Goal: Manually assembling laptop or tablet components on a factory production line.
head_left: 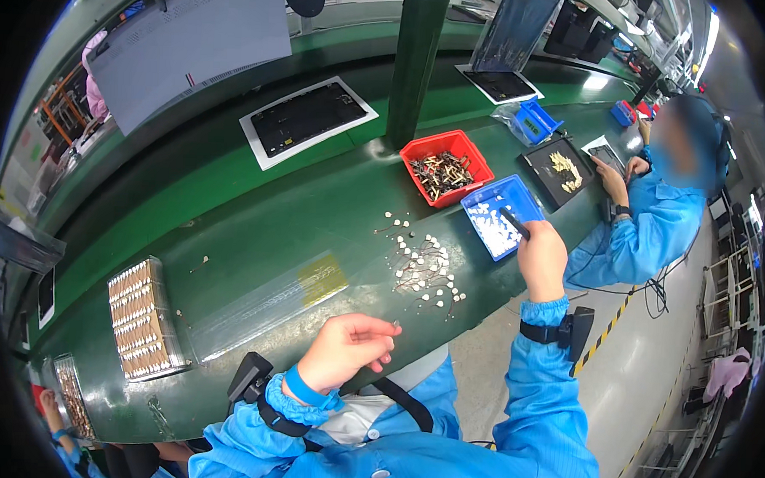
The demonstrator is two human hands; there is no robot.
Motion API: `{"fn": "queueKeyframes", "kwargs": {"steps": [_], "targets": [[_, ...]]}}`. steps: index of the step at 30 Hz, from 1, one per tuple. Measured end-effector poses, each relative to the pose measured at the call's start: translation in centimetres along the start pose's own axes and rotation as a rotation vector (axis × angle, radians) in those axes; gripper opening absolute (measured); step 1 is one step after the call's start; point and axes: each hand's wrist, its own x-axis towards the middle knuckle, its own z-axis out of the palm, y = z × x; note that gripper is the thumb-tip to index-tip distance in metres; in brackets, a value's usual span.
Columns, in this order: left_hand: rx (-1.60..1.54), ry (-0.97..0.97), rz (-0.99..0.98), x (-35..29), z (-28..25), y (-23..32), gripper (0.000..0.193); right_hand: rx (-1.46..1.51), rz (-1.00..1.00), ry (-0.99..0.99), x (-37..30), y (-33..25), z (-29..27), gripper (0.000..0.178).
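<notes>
My right hand (543, 260) grips a slim black pen-like tool (514, 222). The tool's tip is over a blue bin (523, 192) of small white pieces (491, 229); whether it touches them I cannot tell. Near the table's front edge, my left hand (345, 352) has thumb and forefinger pinched together. Something tiny and greyish shows at those fingertips, too small to name. Between the hands and a little farther off lies a loose spread of small white-headed parts with thin dark wires (423, 270).
A red bin (465, 141) of small wired parts stands behind the blue one. Beyond it sits a black tray (532, 167) of yellowish pieces. At left are a clear tray with rows of parts (148, 323) and a plastic sheet (271, 307). A co-worker (653, 223) sits at right.
</notes>
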Motion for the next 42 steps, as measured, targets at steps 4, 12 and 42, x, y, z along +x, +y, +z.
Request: {"fn": "queueKeyframes", "kwargs": {"steps": [4,12,42], "targets": [[-0.065,0.004,-0.006,0.1,0.0,0.6,0.023,0.182,-0.07,-0.03,-0.6,-2.7,-0.8,0.019],[-0.231,-0.155,-0.042,-1.4,-0.5,0.0,0.033,1.0,-0.523,-0.319,-7.9,-12.4,-3.5,0.023],[1.697,1.11,0.302,15.1,-26.1,8.7,0.011,1.35,-0.004,-0.586,-13.4,-14.0,2.7,0.012]]}}
